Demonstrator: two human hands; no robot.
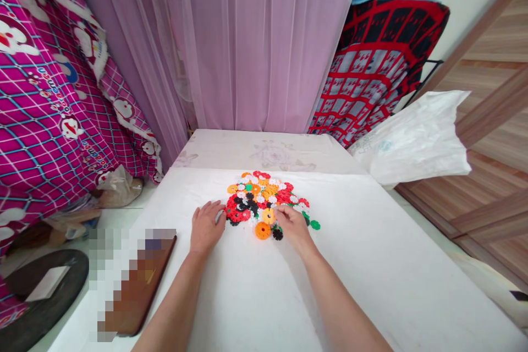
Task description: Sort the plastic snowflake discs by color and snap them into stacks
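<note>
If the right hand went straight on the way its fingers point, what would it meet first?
The yellow disc that the right hand seems to touch at its fingertips; past it, probably the heap of coloured discs, though depth is unclear.

I'm standing in what looks like somebody's home: lilac curtains (256,49) behind a table (363,264) with a flowered cloth (270,153), a pink cartoon-print cover (37,104) draped at left, a red-and-black patterned cloth (371,69) at right, near a wooden door or cupboard (495,187)
</note>
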